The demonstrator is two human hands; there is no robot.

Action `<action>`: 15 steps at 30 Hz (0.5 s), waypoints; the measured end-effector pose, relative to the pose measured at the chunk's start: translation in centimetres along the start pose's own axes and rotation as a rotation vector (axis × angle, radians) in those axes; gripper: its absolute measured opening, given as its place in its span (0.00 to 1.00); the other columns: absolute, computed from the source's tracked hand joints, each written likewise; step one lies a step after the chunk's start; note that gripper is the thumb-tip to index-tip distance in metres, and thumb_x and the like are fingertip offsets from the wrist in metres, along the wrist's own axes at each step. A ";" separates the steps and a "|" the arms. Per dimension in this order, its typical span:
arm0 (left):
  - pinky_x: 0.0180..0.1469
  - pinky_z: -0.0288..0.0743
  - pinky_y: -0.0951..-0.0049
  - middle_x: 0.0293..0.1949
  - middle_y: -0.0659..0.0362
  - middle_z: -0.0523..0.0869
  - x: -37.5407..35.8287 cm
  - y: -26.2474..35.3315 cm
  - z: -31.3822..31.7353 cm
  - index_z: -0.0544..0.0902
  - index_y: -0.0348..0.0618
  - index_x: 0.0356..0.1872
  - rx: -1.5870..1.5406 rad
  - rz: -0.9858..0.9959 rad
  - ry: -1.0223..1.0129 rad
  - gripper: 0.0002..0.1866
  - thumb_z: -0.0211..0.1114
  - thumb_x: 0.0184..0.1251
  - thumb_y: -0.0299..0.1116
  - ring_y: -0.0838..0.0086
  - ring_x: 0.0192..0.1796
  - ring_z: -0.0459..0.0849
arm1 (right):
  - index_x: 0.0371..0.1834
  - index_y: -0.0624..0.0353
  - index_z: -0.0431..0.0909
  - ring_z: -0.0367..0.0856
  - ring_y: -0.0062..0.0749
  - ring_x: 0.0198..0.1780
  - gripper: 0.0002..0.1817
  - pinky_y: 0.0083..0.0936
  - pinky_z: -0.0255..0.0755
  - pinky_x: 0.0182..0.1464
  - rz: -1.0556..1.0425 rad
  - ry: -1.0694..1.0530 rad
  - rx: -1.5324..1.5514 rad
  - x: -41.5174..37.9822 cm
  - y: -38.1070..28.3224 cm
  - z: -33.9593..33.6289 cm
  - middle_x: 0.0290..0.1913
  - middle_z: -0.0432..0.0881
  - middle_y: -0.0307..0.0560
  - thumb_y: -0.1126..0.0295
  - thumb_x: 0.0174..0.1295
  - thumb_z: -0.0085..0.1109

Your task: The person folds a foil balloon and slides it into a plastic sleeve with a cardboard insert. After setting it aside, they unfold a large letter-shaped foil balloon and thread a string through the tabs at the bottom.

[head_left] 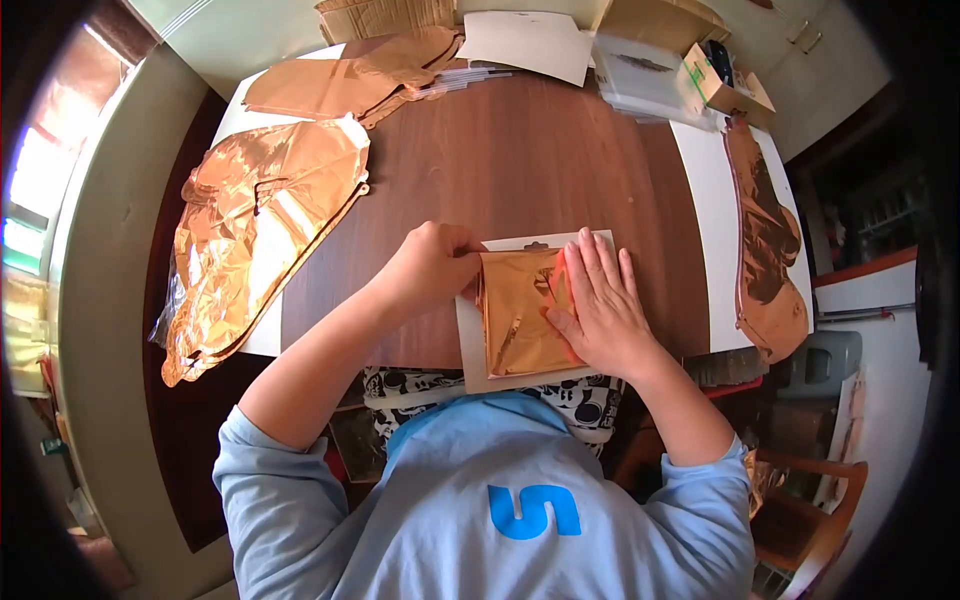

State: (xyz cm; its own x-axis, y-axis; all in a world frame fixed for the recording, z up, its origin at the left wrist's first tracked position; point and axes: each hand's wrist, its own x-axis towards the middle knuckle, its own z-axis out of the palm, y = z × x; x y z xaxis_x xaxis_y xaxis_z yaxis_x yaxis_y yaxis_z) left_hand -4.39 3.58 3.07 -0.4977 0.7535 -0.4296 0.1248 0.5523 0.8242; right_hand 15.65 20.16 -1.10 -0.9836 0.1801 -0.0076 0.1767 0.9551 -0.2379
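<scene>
A folded copper-coloured foil balloon [520, 320] lies flat on a pale card [474, 345] with a hang hole in its top edge. The card is at the table's near edge, just in front of my body. My left hand [432, 262] is closed, its thumb and fingers pinching the foil's upper left edge; the fingertips are partly hidden. Flat over the foil's right side and the card rests my right hand [605, 312], fingers stretched out and pointing away from me.
Crinkled foil balloons [265, 215] are piled on the left, with flatter foil sheets [340, 80] behind them beside thin clear straws [460, 78]. A white sheet [528, 42], clear plastic sleeves [645, 75] and a small box [720, 85] stand at the back. More foil [765, 240] hangs over the right edge.
</scene>
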 end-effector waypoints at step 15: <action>0.28 0.75 0.81 0.29 0.58 0.87 0.8 0.2 -0.5 0.82 0.36 0.38 -0.185 -0.276 -0.100 0.08 0.64 0.68 0.31 0.77 0.28 0.87 | 0.79 0.68 0.45 0.39 0.55 0.82 0.45 0.55 0.32 0.78 -0.007 0.007 -0.011 0.0 0.1 0.2 0.81 0.41 0.64 0.44 0.72 0.45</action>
State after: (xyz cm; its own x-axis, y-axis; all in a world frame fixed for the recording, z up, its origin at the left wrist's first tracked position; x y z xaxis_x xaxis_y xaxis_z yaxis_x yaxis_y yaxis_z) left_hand -5.18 4.08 3.07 -0.4029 0.6209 -0.6725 -0.1651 0.6733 0.7206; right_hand 15.69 20.21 -1.32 -0.9845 0.1754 0.0013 0.1705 0.9587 -0.2275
